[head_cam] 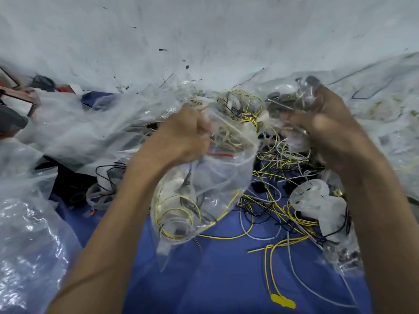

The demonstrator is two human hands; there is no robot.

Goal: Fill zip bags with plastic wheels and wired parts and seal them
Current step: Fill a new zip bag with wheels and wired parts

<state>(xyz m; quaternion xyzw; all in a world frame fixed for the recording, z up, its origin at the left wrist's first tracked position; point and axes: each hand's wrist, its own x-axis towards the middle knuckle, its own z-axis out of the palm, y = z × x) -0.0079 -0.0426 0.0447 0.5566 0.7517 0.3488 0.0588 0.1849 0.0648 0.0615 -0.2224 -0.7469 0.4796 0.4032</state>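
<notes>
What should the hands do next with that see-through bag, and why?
Probably the right hand should carry its dark parts over to the bag and drop them in. The left hand grips the bag near its top, yellow wires already lie inside, and the red zip strip looks unsealed.

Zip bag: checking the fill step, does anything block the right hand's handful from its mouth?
Nothing visible does. The left hand grips the zip bag at its mouth; the right hand grips parts beside it; loose wires lie below.
</notes>
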